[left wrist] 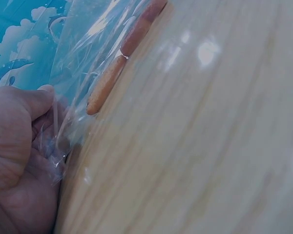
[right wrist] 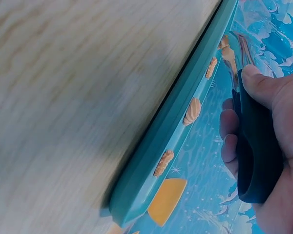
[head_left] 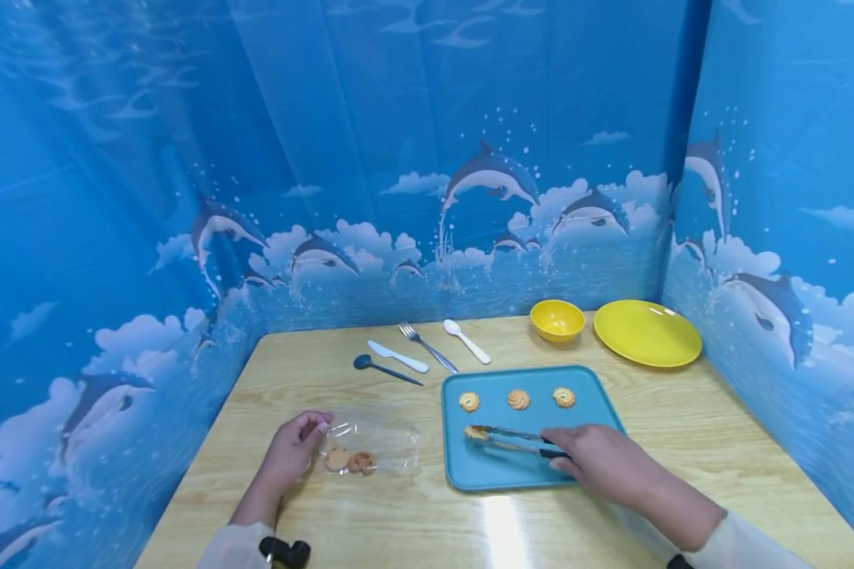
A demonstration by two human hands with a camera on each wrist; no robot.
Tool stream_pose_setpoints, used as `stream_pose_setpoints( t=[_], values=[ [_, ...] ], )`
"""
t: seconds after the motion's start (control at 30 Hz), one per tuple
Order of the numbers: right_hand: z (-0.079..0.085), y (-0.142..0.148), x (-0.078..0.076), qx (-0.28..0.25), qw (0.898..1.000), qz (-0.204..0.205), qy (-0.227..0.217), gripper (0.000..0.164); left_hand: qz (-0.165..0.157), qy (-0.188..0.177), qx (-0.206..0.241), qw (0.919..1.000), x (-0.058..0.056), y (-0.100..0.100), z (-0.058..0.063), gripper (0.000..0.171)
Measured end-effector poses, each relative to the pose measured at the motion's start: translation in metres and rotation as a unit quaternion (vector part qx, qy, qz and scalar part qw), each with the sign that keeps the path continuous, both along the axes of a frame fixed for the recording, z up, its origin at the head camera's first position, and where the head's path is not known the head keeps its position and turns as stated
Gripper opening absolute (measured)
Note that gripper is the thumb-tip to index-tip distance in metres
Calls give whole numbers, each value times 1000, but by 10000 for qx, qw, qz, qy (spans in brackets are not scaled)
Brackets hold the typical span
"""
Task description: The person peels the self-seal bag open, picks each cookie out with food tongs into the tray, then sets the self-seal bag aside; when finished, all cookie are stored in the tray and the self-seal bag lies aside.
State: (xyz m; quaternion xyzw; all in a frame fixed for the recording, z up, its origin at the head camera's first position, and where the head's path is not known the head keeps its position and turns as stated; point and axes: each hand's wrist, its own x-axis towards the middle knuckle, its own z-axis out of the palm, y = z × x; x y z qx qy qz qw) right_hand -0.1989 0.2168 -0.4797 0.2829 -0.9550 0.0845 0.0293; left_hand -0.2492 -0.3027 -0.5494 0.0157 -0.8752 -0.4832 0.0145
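My left hand (head_left: 293, 452) pinches the open edge of a clear plastic bag (head_left: 398, 446) lying on the table. Two brown cookies (head_left: 349, 460) are inside it; in the left wrist view they show edge-on through the film. My right hand (head_left: 601, 461) grips tongs (head_left: 515, 440) with black handles (right wrist: 259, 141) and metal arms. Their tips are at a cookie (head_left: 475, 433) over the left part of a teal tray (head_left: 534, 472). Behind it on the tray sit three round piped cookies (head_left: 518, 399) in a row.
Left of the tray's far edge lie a dark spoon (head_left: 387, 369), a white knife (head_left: 398, 356), a fork (head_left: 428, 346) and a white spoon (head_left: 466, 341). A yellow bowl (head_left: 557, 320) and a yellow plate (head_left: 648, 333) stand at the back right. Dolphin-printed curtains (head_left: 427, 158) enclose the table.
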Motion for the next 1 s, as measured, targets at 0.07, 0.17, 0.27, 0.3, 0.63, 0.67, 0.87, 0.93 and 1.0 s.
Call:
stream_pose_setpoints(
  t=[0.07,0.17,0.27,0.3,0.63,0.67,0.87,0.93,1.0],
  values=[
    [1,0,0,-55,9999,-53,-108,39,8,-8,9,10000,0,0,0,19],
    [2,1,-1,-239,9993,-58,-289,39,29,-18,38,10000,0,0,0,18],
    [2,3,-3,-626,9960,106,-625,38,7,5,9,10000,0,0,0,18],
    [1,3,-4,-781,9940,178,-747,37,13,13,11,10000,0,1,0,18],
    [-5,6,-11,-1379,9803,77,-1411,37,-25,-2,118,9999,1,1,-1,17],
    [-5,6,-11,-1372,9801,24,-1432,38,-23,0,123,9999,1,1,0,17],
    [-10,10,-12,-1271,9830,-160,-1317,40,-9,10,126,9999,0,1,-1,18],
    [-12,12,-13,-1213,9846,-177,-1249,40,-8,20,128,9999,0,1,-1,18],
    [-13,13,-13,-1155,9856,-218,-1216,41,-14,0,127,9999,1,1,0,19]
  ],
)
